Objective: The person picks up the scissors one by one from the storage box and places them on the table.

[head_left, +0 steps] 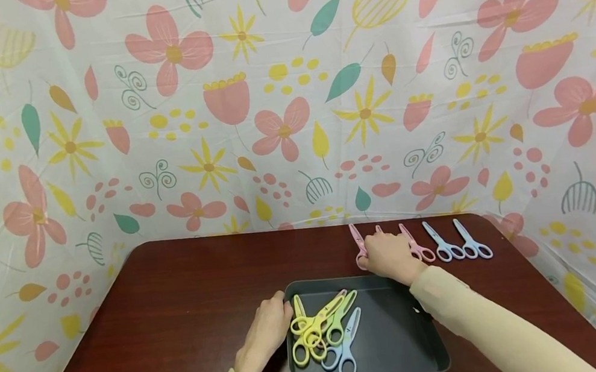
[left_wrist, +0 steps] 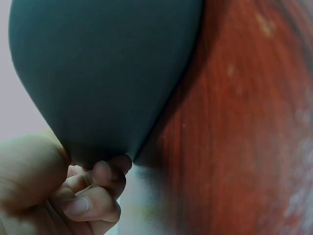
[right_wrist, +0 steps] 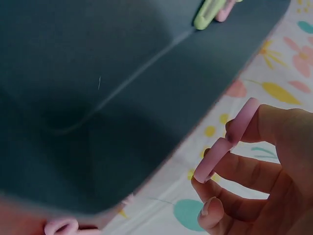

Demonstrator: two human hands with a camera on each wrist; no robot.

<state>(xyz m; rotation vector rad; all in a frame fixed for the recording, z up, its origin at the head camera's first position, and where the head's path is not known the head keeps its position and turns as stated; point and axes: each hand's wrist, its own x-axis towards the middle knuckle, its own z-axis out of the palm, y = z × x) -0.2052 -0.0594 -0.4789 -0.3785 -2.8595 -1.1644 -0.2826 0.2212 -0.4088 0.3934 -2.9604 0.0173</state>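
A dark grey tray (head_left: 395, 333) holds several yellow scissors (head_left: 317, 317), a green pair (head_left: 335, 321) and a blue pair (head_left: 347, 344), piled toward its left side. My left hand (head_left: 266, 332) grips the tray's left wall near the far corner; in the left wrist view, the curled fingers of that hand (left_wrist: 83, 196) meet the tray's edge (left_wrist: 107, 88). Beyond the tray, my right hand (head_left: 392, 255) pinches the handle loops of pink scissors (right_wrist: 215, 159), seen in the right wrist view between thumb and fingers (right_wrist: 249, 171). The hand partly hides these scissors in the head view.
Pink scissors (head_left: 358, 243) lie left of my right hand, another pink pair (head_left: 419, 249) to its right, then two blue pairs (head_left: 443, 246) (head_left: 473, 243) farther right. The brown table (head_left: 182, 325) ends at a flowered cloth (head_left: 277, 91) behind.
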